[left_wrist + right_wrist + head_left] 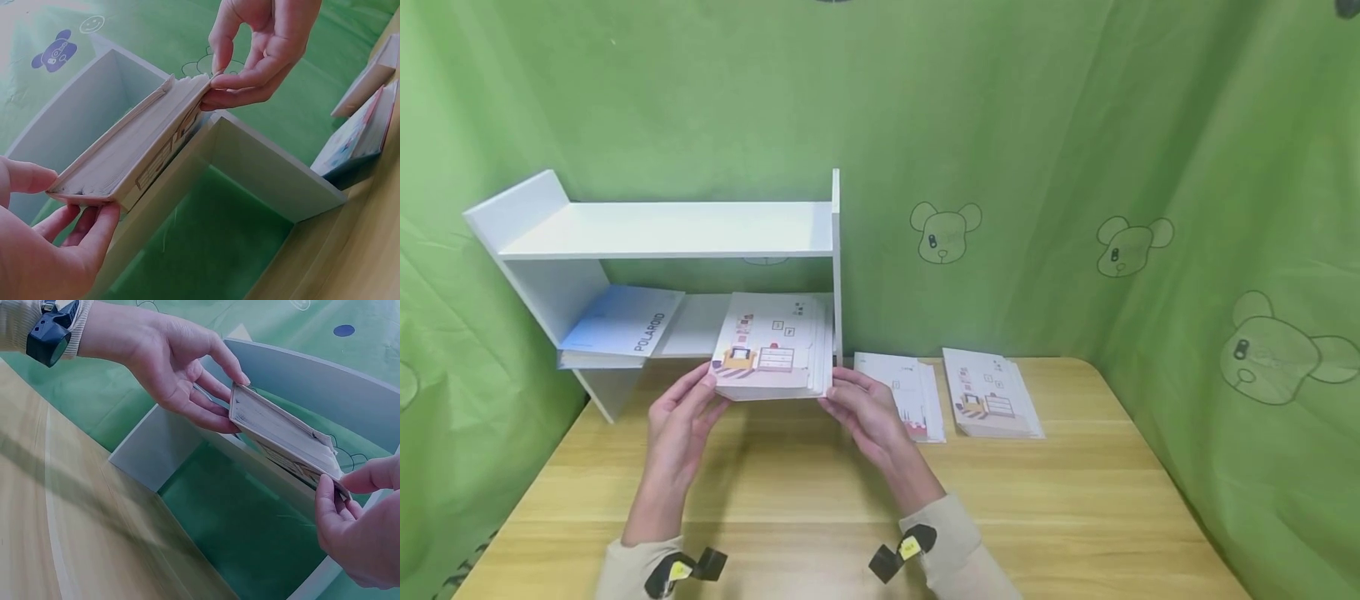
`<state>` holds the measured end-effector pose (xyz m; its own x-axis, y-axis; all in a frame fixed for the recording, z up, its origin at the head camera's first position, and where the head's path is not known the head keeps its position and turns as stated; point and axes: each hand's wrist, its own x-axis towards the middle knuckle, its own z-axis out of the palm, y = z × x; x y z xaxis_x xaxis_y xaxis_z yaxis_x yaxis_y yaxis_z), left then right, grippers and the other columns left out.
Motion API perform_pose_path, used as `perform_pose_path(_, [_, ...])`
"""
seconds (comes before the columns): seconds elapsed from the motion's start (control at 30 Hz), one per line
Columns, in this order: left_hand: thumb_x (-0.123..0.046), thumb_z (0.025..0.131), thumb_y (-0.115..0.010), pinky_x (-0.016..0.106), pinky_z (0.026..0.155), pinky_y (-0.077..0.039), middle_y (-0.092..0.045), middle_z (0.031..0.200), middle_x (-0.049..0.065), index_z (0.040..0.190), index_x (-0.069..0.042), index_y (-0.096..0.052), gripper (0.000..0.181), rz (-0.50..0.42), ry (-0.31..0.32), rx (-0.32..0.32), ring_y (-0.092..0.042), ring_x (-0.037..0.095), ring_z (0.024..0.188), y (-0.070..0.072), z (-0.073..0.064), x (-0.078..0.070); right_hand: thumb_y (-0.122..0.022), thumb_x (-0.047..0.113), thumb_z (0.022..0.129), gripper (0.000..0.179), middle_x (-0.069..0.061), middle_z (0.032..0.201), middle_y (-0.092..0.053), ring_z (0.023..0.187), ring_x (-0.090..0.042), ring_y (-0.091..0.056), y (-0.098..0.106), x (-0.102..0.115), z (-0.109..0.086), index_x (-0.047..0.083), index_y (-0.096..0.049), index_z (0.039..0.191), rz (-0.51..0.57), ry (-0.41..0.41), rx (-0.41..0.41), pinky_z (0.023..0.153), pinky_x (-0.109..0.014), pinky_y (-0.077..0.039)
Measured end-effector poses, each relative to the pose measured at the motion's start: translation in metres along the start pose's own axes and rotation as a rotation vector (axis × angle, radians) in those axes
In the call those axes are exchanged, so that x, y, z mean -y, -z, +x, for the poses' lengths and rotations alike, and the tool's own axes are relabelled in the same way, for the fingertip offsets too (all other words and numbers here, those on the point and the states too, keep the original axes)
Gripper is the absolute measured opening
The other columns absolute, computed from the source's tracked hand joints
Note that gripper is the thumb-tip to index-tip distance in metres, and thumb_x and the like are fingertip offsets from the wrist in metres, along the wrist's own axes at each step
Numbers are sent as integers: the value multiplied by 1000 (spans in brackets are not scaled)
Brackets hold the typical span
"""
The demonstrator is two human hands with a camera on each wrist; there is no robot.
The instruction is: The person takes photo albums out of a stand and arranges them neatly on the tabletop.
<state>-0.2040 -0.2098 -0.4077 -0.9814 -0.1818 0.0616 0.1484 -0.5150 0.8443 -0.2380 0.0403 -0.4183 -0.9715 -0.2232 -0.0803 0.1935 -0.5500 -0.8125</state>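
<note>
A thick white book [767, 342] with furniture drawings on its cover lies flat between both hands, at the front of the lower shelf. My left hand [681, 417] pinches its near left corner, thumb above and fingers below. At the near right corner my right hand [868, 412] pinches it too. The left wrist view shows the page edges of the book [134, 134], slightly fanned. Its far end reaches into the white shelf unit [670, 229]; whether it touches the lower board cannot be told. A blue and white book [625, 321] marked POLAROID lies at that board's left end.
Right of the shelf unit, a white book [887, 383] and another white book [988, 392] lie on the wooden table [1037, 517]. The upper board passes above the held book, and the unit's right side panel [837, 267] stands close beside it. Green curtain [1037, 125] surrounds the table.
</note>
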Motion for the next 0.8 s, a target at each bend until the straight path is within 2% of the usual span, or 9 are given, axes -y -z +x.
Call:
perform_pose_path(0.43, [-8, 93, -59, 32, 90, -53, -63, 117, 9, 132, 2, -48, 41, 8, 19, 42, -64, 19, 99, 4, -3, -2, -60, -13, 80, 49, -24, 118, -55, 93, -24, -63, 4, -3, -8, -8, -46, 127, 16, -16, 61, 96, -36, -50])
perform_pose_path(0.8, [-5, 92, -59, 32, 94, -51, -62, 119, 7, 137, 1, -43, 48, 27, 39, 92, -64, 17, 99, 12, -3, -5, -62, -12, 79, 51, -23, 119, -55, 97, -26, -62, 6, -6, -15, -7, -46, 127, 15, -41, 81, 96, -37, -49])
